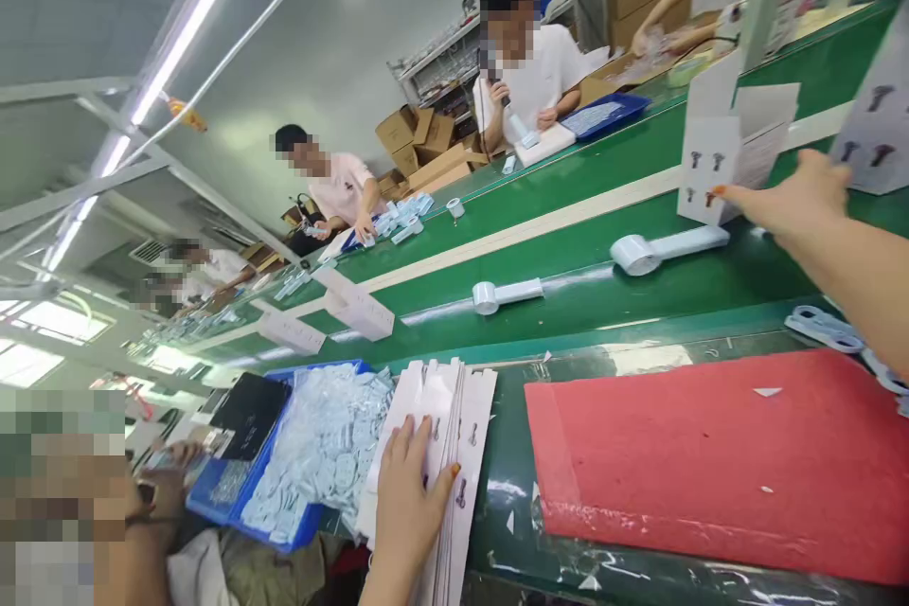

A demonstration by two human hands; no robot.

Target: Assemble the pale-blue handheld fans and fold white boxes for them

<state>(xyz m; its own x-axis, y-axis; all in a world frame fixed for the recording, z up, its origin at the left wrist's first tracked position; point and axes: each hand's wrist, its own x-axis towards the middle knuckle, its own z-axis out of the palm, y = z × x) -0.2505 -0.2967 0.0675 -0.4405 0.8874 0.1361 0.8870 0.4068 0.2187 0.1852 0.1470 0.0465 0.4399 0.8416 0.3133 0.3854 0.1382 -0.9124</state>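
Note:
My left hand lies with spread fingers on a stack of flat white printed cartons near the bottom centre. At the right, my right hand reaches over the green conveyor belt, thumb and fingers wide apart. Its thumb tip is by a standing, folded white carton; whether they touch is unclear. Another white carton stands just beyond its fingers. Below the first carton, a pale blue handled part lies on the belt, with a similar part further left.
A red sheet covers the bench at right, with pale blue parts beyond it. Left of the cartons is a blue tray of small light-blue pieces. A co-worker's hand is at far left; more people sit across the belt.

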